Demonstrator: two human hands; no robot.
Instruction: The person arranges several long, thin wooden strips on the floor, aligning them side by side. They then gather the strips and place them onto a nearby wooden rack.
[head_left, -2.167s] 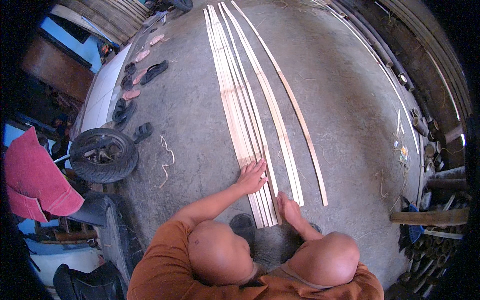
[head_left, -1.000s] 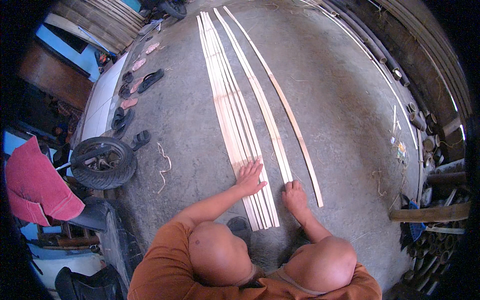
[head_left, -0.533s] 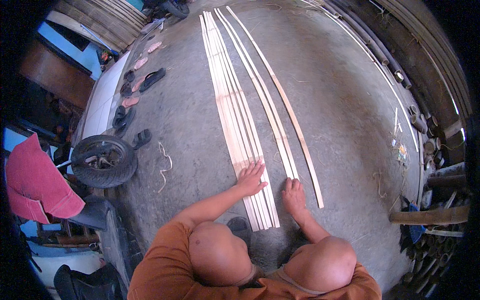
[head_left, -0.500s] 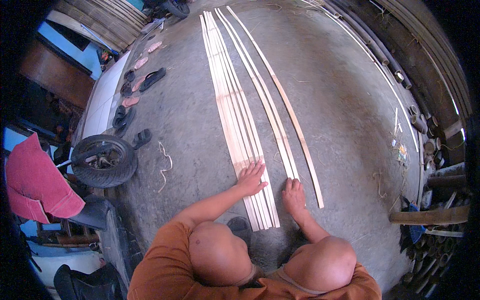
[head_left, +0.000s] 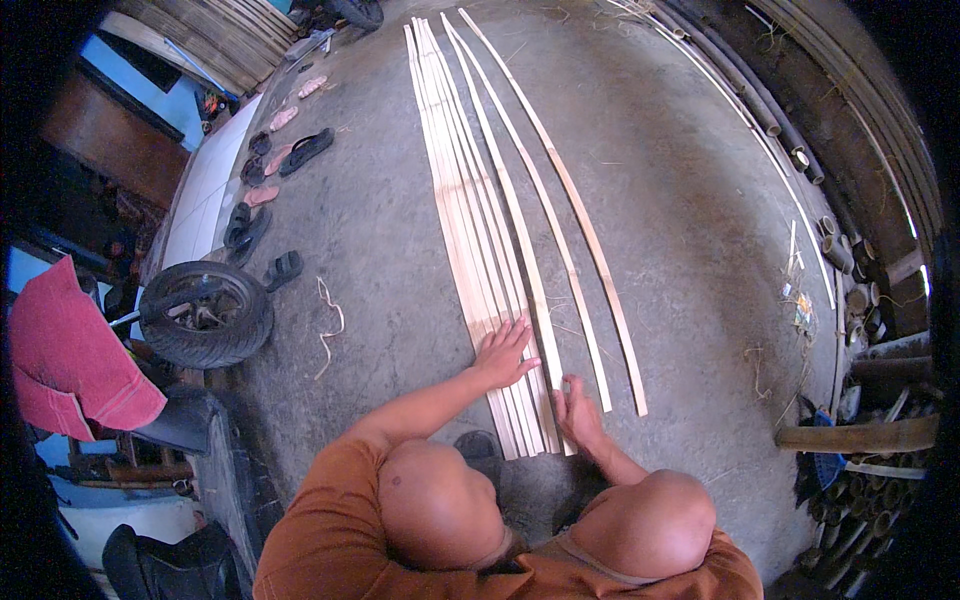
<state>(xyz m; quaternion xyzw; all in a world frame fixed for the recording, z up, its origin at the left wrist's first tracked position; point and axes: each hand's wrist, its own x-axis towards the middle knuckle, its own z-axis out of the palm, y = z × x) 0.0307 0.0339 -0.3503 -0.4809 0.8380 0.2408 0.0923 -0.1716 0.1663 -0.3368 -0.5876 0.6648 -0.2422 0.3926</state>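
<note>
Long pale bamboo strips (head_left: 463, 220) lie side by side on the concrete floor, running away from me. My left hand (head_left: 505, 355) is spread flat across their near part, fingers apart. Just right of this row is a single bamboo strip (head_left: 529, 255), and my right hand (head_left: 577, 412) has its fingers at that strip's near end. The strip lies close beside the row, with a narrow gap along part of its length. Farther right rest a loose strip (head_left: 573, 275) and, beyond it, a browner outer strip (head_left: 590, 238), neither touched by a hand.
On the left are a wheel with a black tyre (head_left: 207, 355), a red cloth (head_left: 85, 350) and several sandals (head_left: 305, 151) along a tiled step (head_left: 205, 200). Bamboo poles (head_left: 855, 435) and cut tubes line the right side. A thin curled shaving (head_left: 327, 325) lies left of the strips.
My right hand has moved left and slightly nearer to me, bringing one strip from the loose pair up beside the row. The other strip stays apart. My left hand has barely moved.
</note>
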